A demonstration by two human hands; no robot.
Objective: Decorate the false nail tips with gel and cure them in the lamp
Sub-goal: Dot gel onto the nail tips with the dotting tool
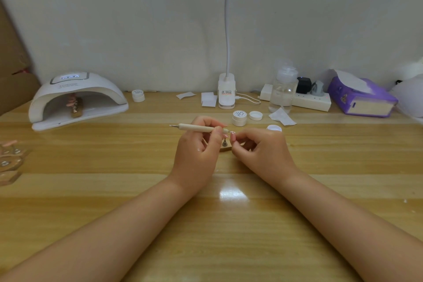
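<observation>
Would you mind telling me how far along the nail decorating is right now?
Done: one stand of pink tips already sits inside the curing lamp. In hand: the left hand holds the dotting pen to a tip pinched by the right hand. Left: the holders at the table's left edge and curing this tip.

Left hand (199,144) holds a dotting pen (201,127) against the nail tip (233,137) pinched by right hand (263,149).

1. Table (229,224) near edge lies open around both forearms.
2. Jars (239,118), lid (255,115) and bottle (283,91) crowd the back right.
3. Lamp (75,98) blocks back left; holders (10,160) line the left edge.
</observation>
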